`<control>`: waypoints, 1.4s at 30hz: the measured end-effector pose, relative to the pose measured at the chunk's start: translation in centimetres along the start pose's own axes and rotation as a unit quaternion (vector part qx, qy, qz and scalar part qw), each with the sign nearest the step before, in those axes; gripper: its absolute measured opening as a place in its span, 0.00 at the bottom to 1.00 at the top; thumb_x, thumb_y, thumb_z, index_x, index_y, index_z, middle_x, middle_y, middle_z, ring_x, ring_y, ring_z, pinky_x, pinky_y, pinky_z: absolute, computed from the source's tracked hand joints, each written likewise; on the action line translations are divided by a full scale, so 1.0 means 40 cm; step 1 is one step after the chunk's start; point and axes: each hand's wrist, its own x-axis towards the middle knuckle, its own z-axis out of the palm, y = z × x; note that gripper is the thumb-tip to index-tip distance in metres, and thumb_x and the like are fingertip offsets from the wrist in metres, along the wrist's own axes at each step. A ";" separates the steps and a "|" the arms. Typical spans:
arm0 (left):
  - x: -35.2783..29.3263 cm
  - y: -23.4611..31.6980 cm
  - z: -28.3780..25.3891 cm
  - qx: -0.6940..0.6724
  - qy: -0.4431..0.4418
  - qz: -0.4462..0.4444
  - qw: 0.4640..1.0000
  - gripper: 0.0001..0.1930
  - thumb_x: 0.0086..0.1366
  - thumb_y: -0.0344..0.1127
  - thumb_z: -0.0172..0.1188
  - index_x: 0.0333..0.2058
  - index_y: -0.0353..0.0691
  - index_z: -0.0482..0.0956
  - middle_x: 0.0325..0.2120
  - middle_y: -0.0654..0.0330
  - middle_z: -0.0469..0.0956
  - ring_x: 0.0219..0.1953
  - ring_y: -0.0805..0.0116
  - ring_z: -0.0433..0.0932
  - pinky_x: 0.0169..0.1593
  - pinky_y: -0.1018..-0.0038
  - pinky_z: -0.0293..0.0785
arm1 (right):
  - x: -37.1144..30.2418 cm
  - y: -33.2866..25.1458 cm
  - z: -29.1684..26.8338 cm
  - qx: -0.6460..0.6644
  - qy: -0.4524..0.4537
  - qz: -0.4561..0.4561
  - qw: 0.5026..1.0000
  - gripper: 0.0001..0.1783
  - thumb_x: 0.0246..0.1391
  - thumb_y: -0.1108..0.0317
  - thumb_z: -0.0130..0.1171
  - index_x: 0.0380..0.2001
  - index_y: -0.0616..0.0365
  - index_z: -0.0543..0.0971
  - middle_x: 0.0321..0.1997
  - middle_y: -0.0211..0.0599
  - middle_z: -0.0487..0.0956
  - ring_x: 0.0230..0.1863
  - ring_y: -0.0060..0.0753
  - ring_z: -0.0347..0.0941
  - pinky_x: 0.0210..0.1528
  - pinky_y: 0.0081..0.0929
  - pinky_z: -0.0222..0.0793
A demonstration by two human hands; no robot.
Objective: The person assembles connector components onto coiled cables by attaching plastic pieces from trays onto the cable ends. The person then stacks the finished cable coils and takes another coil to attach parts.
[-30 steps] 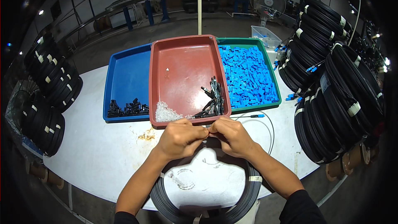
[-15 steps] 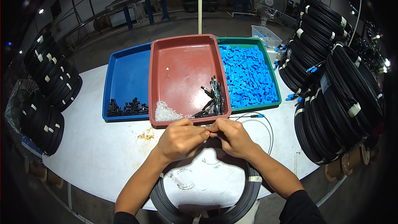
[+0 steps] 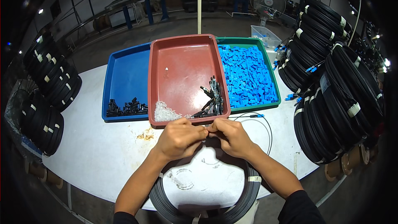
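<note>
Two hands: we've got the L hand (image 3: 179, 139) and R hand (image 3: 232, 136) meeting right by the near edge of the red tray (image 3: 182, 74), thumbs & fingers in a narrow pinch. Can't tell what's in there, too small/hidden. Prob. held that close bc fine stuff wants steadying from both sides, imo.
Black cable coil (image 3: 248, 197): on the table (image 3: 91, 141), forearms either side of its ring, far part hidden by our hands. White bands round it, prob. so it doesn't spring open.
Blue-tipped lead (image 3: 254, 116): loose on the table just below the green tray (image 3: 257, 108), curving back toward our R wrist.
Trays: side by side w/in reach, we guess to keep parts sorted. Blue tray (image 3: 130, 72) = black bits; red = clear tubes (image 3: 166, 113) near L corner + black pieces (image 3: 214, 99) on the R; green = loads of blue parts (image 3: 248, 76).
Tabletop: white, scuffed, brownish stain (image 3: 146, 135) left of our hands.
Side stacks: banded coils L (image 3: 49, 83) and R (image 3: 331, 108), prob. parked there to leave the middle free.
Room: dim workshop, grey floor, pale pole (image 3: 199, 8) behind the trays, big fan (image 3: 268, 2) back R.
</note>
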 end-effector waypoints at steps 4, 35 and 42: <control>-0.007 -0.009 -0.006 0.094 -0.066 0.086 0.990 0.09 0.49 0.21 0.73 0.32 0.34 0.88 0.29 0.54 0.88 0.27 0.67 0.85 0.32 0.73 0.79 | 0.008 -0.009 0.007 0.084 -0.034 0.117 0.989 0.10 0.48 0.84 0.63 0.33 0.65 0.75 0.32 0.45 0.80 0.35 0.52 0.78 0.39 0.39 0.74; -0.008 0.000 0.004 -0.061 0.026 -0.132 0.989 0.08 0.51 0.24 0.73 0.31 0.33 0.88 0.28 0.54 0.87 0.27 0.65 0.84 0.31 0.73 0.80 | 0.016 -0.006 0.000 -0.023 0.003 -0.034 0.999 0.12 0.43 0.84 0.59 0.33 0.63 0.71 0.31 0.46 0.74 0.35 0.54 0.73 0.39 0.44 0.70; 0.012 0.004 -0.010 0.155 -0.030 0.170 0.973 0.09 0.48 0.21 0.73 0.31 0.34 0.87 0.28 0.55 0.87 0.28 0.64 0.85 0.32 0.73 0.79 | 0.000 -0.010 0.004 0.107 -0.035 0.157 0.981 0.10 0.47 0.84 0.60 0.33 0.64 0.72 0.32 0.48 0.77 0.36 0.52 0.76 0.39 0.43 0.71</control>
